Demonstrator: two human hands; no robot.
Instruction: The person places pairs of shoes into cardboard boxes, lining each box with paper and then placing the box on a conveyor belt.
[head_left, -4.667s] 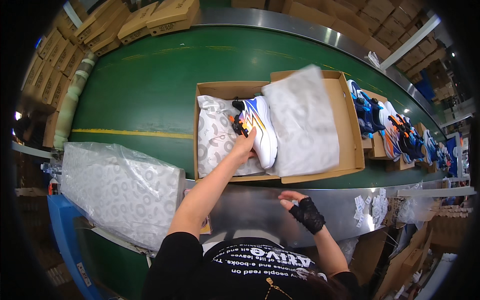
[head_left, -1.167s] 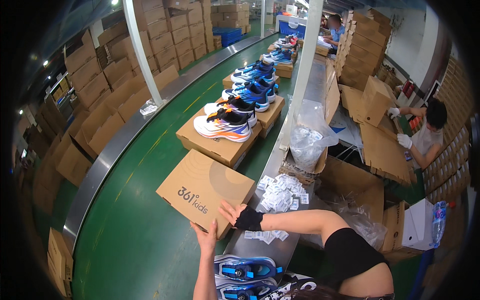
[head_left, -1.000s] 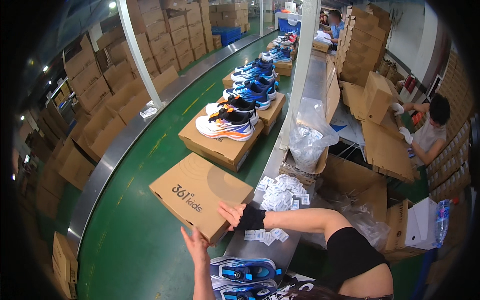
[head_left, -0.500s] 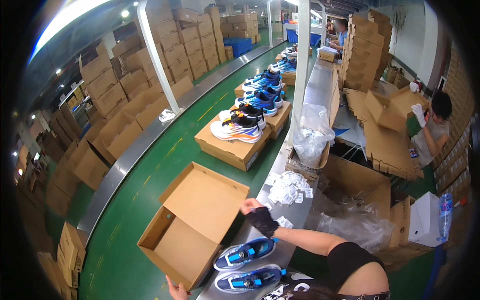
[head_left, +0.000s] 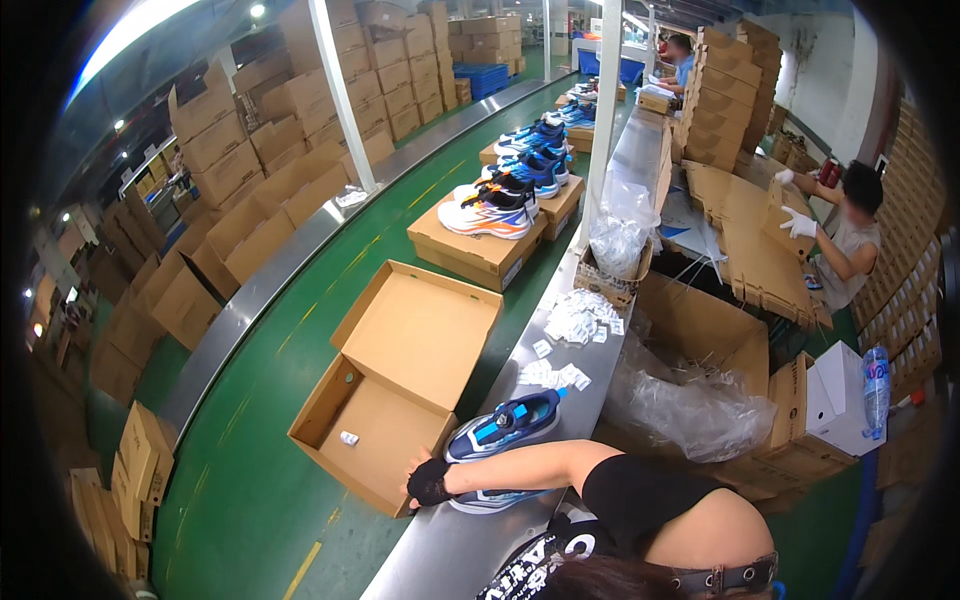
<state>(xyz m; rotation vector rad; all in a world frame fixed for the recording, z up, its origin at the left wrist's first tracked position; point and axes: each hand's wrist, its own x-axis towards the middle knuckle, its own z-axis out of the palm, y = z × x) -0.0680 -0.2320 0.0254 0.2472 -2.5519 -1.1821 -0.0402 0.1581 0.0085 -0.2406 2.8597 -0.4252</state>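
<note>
1. Right hand [head_left: 428, 482]: at the near corner of a cardboard box [head_left: 390, 450], arm [head_left: 530, 465] extended over blue shoes [head_left: 515, 420]; whether its grip is closed, I cannot tell.
2. Box: on green belt [head_left: 250, 430], beside the shoes; lid [head_left: 420, 325] open, small white packet [head_left: 349, 438] inside.

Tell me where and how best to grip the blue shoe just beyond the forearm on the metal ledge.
Probably by the heel collar, coming from above and the picture's right. The blue shoe sits sole down, heel pointing right and opening up, offering a rim to pinch; the forearm runs along its near side.
</note>
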